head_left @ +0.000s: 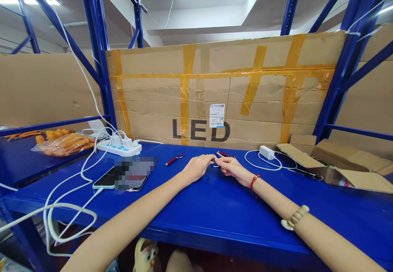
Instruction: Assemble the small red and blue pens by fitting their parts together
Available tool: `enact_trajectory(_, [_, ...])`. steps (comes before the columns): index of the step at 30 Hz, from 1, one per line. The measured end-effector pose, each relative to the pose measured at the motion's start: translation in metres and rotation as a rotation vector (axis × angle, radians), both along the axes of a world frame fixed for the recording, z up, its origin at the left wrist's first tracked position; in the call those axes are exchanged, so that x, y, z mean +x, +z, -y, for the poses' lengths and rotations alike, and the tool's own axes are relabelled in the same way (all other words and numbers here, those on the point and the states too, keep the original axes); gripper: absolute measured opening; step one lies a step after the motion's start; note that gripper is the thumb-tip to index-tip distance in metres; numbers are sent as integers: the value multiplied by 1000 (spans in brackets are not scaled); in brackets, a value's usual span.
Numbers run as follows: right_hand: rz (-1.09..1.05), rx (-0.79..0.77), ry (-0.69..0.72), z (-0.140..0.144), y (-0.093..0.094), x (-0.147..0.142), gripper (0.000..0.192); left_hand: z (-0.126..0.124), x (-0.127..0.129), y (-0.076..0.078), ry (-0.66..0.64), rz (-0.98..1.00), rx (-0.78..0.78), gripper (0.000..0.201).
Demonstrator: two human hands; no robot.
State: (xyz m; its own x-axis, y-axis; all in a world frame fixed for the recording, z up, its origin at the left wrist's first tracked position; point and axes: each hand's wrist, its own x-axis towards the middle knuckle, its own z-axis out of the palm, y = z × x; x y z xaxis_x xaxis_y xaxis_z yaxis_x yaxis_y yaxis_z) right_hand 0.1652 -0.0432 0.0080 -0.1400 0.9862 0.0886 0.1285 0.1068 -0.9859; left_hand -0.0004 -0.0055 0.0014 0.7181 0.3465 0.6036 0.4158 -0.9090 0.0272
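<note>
My left hand and my right hand meet over the middle of the blue tabletop. Their fingertips are pinched together around something small and dark that I cannot make out, mostly hidden by the fingers. A red pen lies to the left of my left hand. Just behind my right hand is a second red pen-like piece, partly covered by the fingers. A red string bracelet and a beaded bracelet are on my right arm.
On the left lie phones, white cables and a power strip. A white charger with its cord and an open cardboard box are on the right. A large taped carton stands behind, between blue rack posts.
</note>
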Motion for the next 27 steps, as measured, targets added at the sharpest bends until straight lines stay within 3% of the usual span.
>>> enact_trajectory(8, [154, 287, -140, -5, -3, -2, 40, 2, 0, 2, 198, -112, -38, 13])
enact_trajectory(17, [233, 347, -108, -10, -7, 2, 42, 2, -2, 5, 150, -89, -143, 10])
enact_trajectory(27, [256, 411, -136, -7, -3, 5, 36, 0, 0, 4, 30, -58, -141, 7])
